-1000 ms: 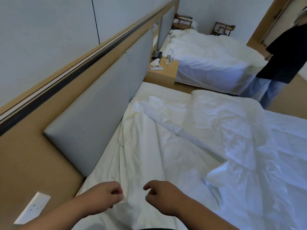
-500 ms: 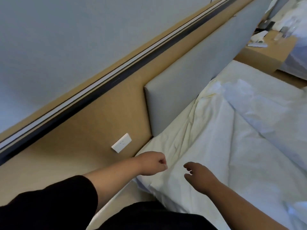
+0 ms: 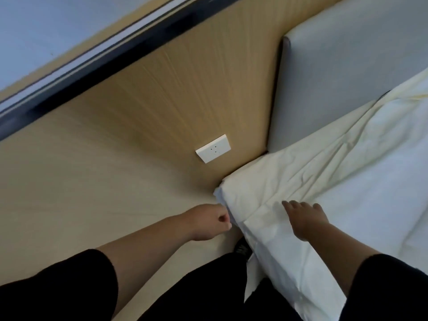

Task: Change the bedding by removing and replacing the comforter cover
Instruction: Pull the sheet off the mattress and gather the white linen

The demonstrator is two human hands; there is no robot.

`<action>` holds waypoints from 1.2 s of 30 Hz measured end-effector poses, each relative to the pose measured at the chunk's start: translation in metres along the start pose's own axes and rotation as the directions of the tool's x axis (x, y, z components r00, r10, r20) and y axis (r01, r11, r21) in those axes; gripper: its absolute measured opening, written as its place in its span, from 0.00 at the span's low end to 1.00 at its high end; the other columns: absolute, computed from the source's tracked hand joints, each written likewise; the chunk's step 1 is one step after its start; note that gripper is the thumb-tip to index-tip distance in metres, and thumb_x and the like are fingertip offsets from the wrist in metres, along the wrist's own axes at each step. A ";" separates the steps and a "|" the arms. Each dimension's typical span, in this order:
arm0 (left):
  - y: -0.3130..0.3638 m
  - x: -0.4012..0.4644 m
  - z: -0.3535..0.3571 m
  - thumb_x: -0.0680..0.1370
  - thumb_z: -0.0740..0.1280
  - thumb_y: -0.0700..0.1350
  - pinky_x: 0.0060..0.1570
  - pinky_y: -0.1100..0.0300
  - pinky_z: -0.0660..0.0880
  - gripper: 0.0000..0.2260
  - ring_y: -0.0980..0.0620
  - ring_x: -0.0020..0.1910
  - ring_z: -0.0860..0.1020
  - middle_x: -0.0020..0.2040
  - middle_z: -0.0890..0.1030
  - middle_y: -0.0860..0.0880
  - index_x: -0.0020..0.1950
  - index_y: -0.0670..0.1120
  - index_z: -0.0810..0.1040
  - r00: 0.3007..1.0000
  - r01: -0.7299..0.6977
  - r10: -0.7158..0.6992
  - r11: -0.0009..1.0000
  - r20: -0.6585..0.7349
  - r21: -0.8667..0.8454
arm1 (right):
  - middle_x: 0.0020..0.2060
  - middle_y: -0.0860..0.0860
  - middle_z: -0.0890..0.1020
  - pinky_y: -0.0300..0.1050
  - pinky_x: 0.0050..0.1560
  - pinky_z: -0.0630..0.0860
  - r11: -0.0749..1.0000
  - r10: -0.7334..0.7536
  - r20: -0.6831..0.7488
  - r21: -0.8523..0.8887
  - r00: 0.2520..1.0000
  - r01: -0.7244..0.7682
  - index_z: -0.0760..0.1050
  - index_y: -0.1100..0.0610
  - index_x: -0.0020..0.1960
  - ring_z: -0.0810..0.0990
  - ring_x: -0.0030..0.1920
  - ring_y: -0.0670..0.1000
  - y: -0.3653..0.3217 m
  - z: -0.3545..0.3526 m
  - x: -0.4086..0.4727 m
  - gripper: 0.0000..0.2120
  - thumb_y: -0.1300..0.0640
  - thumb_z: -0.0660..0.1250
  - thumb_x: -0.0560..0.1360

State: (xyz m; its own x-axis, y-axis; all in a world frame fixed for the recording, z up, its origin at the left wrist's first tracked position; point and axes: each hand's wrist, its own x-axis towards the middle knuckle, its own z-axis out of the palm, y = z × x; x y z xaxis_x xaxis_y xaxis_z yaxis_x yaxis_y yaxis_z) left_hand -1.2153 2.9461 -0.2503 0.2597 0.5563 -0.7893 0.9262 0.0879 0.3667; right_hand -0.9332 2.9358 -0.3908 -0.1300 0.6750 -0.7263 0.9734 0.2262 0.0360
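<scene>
Comforter cover (image 3: 273, 193) corner sat right at the head-end corner of the bed, bunched where the mattress met the wood wall panel (image 3: 162, 100). Left hand (image 3: 208, 222) was curled at the very edge of that corner, and its grip looked like a pinch on the white fabric, probably to find the corner for pulling the cover off or squaring it up. Right hand (image 3: 303, 218) lay flat on top, fingers spread wide, holding nothing, my guess is to pin the cloth so it wouldn't slide. Count: two hands, one padded grey headboard (image 3: 347, 72), one white wall socket (image 3: 213, 148), one dark shoe tip (image 3: 242, 249) poking out below.
</scene>
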 end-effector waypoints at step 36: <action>0.274 0.053 0.100 0.82 0.57 0.57 0.39 0.61 0.67 0.18 0.56 0.36 0.71 0.40 0.75 0.53 0.39 0.47 0.69 0.826 -0.563 0.480 0.683 0.295 0.465 | 0.60 0.51 0.78 0.51 0.59 0.70 0.623 0.645 -0.171 0.683 0.745 -0.382 0.69 0.48 0.69 0.76 0.59 0.55 0.117 0.079 -0.316 0.18 0.48 0.57 0.80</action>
State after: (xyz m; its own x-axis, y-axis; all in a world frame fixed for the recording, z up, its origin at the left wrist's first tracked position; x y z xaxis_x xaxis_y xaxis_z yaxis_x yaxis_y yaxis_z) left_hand -0.9208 2.9172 -0.2413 0.7396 0.2585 -0.6214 0.6140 -0.6373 0.4657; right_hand -0.7638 2.6938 -0.2114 0.4984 0.7688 -0.4007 0.7846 -0.5966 -0.1687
